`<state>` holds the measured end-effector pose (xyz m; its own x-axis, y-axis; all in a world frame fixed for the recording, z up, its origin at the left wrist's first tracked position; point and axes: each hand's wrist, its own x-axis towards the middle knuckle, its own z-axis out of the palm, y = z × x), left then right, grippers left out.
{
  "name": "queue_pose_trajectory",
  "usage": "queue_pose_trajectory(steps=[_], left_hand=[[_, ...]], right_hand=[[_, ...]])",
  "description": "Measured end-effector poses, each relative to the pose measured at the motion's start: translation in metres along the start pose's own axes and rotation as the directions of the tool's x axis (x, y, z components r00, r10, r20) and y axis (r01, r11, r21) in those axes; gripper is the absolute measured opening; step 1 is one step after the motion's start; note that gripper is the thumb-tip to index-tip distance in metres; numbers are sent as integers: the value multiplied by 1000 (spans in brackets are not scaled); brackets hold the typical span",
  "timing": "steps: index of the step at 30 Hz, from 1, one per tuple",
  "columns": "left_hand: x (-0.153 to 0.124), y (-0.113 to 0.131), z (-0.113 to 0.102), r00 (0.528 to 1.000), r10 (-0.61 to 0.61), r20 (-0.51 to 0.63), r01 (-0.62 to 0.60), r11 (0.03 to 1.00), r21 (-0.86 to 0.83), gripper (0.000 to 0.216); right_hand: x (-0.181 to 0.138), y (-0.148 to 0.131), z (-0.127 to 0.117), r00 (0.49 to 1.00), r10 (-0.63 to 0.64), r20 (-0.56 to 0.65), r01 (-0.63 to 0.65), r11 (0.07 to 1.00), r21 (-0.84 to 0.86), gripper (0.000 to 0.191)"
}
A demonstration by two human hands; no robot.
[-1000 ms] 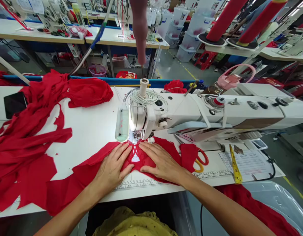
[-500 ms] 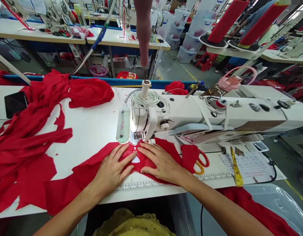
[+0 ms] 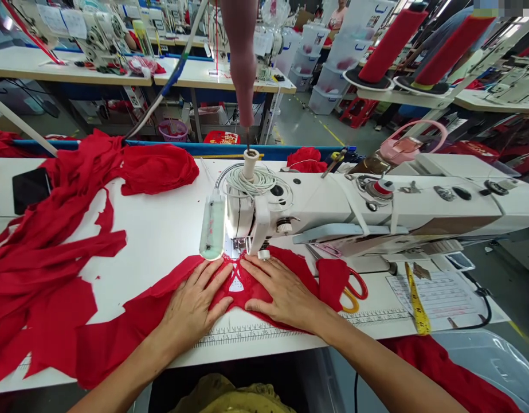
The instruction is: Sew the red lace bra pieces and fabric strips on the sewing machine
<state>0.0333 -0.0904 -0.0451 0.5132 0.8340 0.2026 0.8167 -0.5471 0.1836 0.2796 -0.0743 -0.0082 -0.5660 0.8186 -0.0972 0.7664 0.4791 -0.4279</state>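
Red lace-edged fabric lies flat on the white sewing table, its upper edge by the presser foot of the sewing machine. My left hand rests on its left part, fingers spread and pointing toward the foot. On the right part lies my right hand, palm down with fingers stretched out. Between the hands the fabric crosses over a small gap where white shows through. A pale green guard plate hangs just beyond my left fingertips. The needle itself cannot be made out.
Heaped red fabric covers the table's left side near a black phone. Right of my hands are orange-handled scissors, a yellow tape measure and a written sheet. Red thread cones stand behind the machine.
The view has shifted slightly, so the table sits a little lower in the picture. Both hands stay flat on the red fabric, with hardly any movement against the machine.
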Motion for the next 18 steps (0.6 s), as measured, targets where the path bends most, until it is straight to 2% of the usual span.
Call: queue_pose_trajectory(steps=[4,11,15,18], left_hand=[[1,2,-2,999,32,-5,-32,999,25,42],[3,3,-3,996,82,-44,-81,996,27,42],[3,2,-4,995,83,-59,-82,996,19,41],[3,1,-4,995,80,-67,-80,997,2,39]], right_hand=[[2,-3,0,1000,-26,-14,25,998,-52,71],[9,-13,11,985,-9,-171,-22,984,-176,63],[8,-14,9,984,7,-180,-34,989,-146,61],[7,-15,6,983,2,-181,-22,994,-111,50]])
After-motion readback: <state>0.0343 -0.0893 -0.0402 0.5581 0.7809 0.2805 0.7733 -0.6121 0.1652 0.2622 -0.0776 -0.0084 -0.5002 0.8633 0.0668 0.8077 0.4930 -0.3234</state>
